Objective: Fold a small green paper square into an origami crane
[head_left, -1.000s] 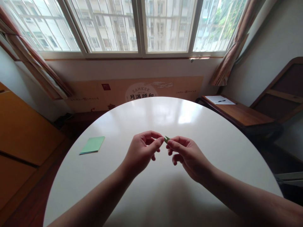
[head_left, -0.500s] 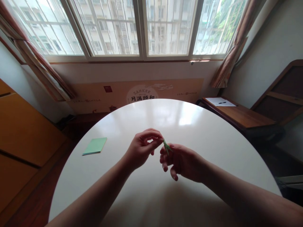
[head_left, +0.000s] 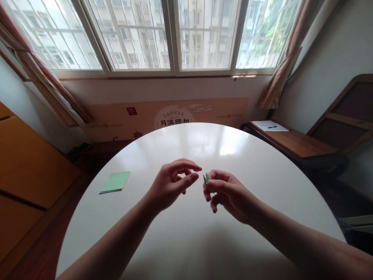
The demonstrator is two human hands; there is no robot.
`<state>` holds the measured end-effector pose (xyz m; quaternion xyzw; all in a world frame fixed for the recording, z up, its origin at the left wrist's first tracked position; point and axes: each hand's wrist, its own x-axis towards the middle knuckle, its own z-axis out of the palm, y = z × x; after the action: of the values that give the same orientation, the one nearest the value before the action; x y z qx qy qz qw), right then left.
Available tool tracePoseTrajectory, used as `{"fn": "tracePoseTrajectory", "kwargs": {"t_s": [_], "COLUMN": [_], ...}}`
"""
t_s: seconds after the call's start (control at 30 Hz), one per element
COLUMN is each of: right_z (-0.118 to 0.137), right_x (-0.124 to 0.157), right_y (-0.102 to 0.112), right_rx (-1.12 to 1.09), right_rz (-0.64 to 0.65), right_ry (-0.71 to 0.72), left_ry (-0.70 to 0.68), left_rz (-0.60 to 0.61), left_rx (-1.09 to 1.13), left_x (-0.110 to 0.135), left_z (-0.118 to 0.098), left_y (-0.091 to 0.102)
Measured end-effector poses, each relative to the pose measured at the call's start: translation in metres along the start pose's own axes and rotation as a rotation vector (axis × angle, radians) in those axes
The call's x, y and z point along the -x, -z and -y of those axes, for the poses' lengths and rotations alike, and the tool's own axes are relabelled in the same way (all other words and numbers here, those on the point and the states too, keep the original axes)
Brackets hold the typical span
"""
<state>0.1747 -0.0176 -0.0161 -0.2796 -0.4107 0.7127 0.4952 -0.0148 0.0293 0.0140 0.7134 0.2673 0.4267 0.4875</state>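
Note:
A small folded piece of green paper [head_left: 206, 179] with pointed tips is pinched between the thumb and fingers of my right hand [head_left: 225, 187]. Part of the paper is hidden behind those fingers. Just left of it, my left hand [head_left: 176, 182] is held with thumb and forefinger apart and nothing between them. Both hands are above the round white table [head_left: 163, 241]. Off to the left on the table lies a stack of light green square paper [head_left: 115, 181].
Beyond the table's far edge stands a printed cardboard panel [head_left: 116, 116] below the window. On the right, a wooden side table [head_left: 311, 144] bears a white sheet [head_left: 262, 125] with a pen on it. An orange-brown cabinet [head_left: 29, 163] is at the left.
My left fingers have let go of the green folded paper and parted from it. The right hand now has the paper alone, turned to a different angle. The view has shifted slightly.

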Motion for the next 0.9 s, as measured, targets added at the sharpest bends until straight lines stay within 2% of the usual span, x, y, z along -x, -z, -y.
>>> {"fn": "tracePoseTrajectory", "kwargs": {"t_s": [0.13, 0.33, 0.7, 0.9], "right_z": [0.003, 0.001, 0.001, -0.002], "right_x": [0.000, 0.000, -0.001, -0.002], "right_y": [0.000, 0.000, 0.002, 0.001], "right_rx": [0.060, 0.099, 0.111, 0.103], "right_rz": [-0.033, 0.016, -0.016, -0.031], "right_ry": [0.012, -0.022, 0.008, 0.050], "left_ry": [-0.071, -0.185, -0.368, -0.480], "left_rz": [0.011, 0.027, 0.059, 0.017], "left_rx": [-0.104, -0.234, -0.474, -0.584], "left_x": [0.001, 0.001, 0.003, 0.006], "left_z": [-0.007, -0.009, -0.012, -0.016], "left_y": [0.000, -0.001, -0.001, -0.004]}}
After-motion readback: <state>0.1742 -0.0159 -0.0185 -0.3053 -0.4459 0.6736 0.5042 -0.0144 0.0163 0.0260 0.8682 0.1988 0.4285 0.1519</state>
